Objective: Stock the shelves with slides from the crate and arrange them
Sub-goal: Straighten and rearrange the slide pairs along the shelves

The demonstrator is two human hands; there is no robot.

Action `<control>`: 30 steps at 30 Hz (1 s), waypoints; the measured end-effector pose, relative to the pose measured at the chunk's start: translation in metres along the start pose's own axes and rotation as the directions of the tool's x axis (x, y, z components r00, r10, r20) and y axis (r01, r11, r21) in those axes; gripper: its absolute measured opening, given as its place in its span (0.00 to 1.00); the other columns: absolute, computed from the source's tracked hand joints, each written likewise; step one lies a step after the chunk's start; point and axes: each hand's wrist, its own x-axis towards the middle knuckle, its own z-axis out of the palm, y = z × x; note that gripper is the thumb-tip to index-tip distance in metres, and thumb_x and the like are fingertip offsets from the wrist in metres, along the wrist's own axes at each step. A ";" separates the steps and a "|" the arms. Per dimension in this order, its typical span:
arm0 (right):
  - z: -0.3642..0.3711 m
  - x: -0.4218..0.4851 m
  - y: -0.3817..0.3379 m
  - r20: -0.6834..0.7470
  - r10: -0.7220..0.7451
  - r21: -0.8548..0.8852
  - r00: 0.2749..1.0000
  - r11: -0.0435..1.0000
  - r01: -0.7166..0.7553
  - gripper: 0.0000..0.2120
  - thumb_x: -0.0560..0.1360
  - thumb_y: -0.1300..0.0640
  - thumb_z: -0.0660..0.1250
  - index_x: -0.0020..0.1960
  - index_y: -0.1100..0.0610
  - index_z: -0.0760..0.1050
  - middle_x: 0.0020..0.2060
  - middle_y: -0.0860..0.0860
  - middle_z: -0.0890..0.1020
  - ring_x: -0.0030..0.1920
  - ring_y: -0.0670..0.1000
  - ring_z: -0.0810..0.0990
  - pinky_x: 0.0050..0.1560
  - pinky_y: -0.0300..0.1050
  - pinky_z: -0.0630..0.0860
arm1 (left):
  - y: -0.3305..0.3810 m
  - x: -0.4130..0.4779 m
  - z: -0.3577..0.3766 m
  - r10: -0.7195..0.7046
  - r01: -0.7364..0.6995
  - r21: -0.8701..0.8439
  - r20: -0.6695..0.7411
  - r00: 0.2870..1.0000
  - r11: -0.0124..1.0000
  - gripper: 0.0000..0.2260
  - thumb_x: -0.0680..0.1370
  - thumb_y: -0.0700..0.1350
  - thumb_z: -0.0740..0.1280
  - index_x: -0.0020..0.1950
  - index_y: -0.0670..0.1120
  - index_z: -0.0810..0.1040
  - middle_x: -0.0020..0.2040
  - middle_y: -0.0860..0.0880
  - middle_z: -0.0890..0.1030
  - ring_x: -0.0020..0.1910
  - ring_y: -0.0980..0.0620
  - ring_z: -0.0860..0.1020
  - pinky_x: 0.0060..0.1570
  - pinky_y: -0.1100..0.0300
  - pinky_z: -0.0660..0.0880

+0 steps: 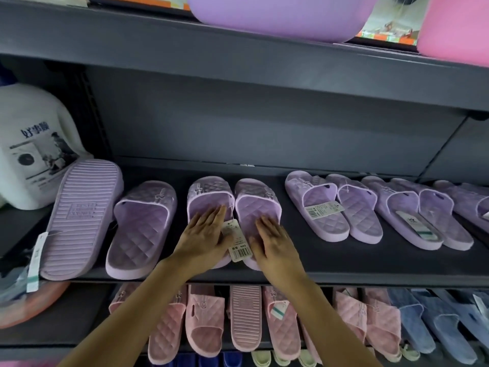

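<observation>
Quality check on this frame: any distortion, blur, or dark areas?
Head view: wide-angle distortion bows the upper shelf; light is dim and purplish; white jug at the left edge looks soft; left hand, right hand and barcode tag are sharp.

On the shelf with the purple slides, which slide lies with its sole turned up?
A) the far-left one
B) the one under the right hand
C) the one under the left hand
A: the far-left purple slide shows its ribbed sole, not a quilted footbed.
</observation>
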 end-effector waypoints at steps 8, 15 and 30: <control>0.006 0.015 0.010 0.008 0.081 -0.002 0.997 0.997 -0.081 0.24 0.74 0.51 0.54 0.57 0.67 0.78 0.56 0.62 0.80 0.57 0.61 0.79 0.58 0.55 0.70 | 0.011 0.026 0.006 -0.027 0.016 -0.081 -0.137 0.990 0.997 0.43 0.64 0.62 0.35 0.76 0.45 0.51 0.75 0.48 0.60 0.74 0.53 0.56 0.73 0.58 0.51; 0.005 0.038 0.034 0.050 0.066 0.039 0.997 0.997 -0.068 0.32 0.74 0.45 0.46 0.66 0.67 0.69 0.67 0.62 0.71 0.69 0.61 0.67 0.70 0.55 0.60 | 0.028 0.049 0.014 -0.082 0.064 -0.085 -0.226 0.971 0.994 0.42 0.65 0.61 0.36 0.75 0.43 0.57 0.72 0.44 0.66 0.73 0.48 0.62 0.72 0.54 0.54; 0.005 0.046 0.035 0.043 0.081 0.032 0.996 0.996 -0.082 0.24 0.73 0.51 0.54 0.55 0.68 0.78 0.53 0.63 0.81 0.55 0.63 0.80 0.54 0.59 0.75 | 0.023 0.058 0.012 -0.063 0.052 -0.057 -0.202 0.977 0.997 0.44 0.63 0.62 0.36 0.75 0.44 0.56 0.73 0.46 0.64 0.73 0.50 0.61 0.72 0.57 0.52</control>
